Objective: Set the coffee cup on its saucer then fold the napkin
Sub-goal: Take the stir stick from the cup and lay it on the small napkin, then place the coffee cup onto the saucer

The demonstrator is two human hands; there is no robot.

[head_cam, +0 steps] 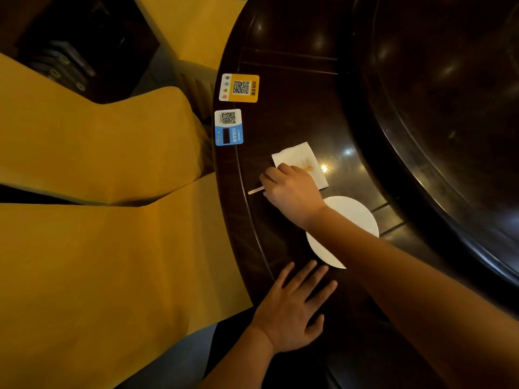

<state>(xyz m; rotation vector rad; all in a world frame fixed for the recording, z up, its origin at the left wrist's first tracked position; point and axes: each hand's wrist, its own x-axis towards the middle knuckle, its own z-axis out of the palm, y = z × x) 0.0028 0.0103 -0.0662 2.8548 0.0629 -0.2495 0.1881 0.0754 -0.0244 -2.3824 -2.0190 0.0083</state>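
Head view: right hand [290,189] closes on a thin stick [255,190] beside the napkin [299,157]; left hand [292,310] lies flat and open. Saucer [354,211] sits bare, no cup visible. Next likely: fetching the cup.

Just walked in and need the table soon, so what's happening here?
A person is setting a place at a dark table. The right hand reaches across a white saucer to the napkin, and a thin stick pokes out beside it. The left hand rests flat on the table edge. No cup is in view; the visible part of the saucer is bare.
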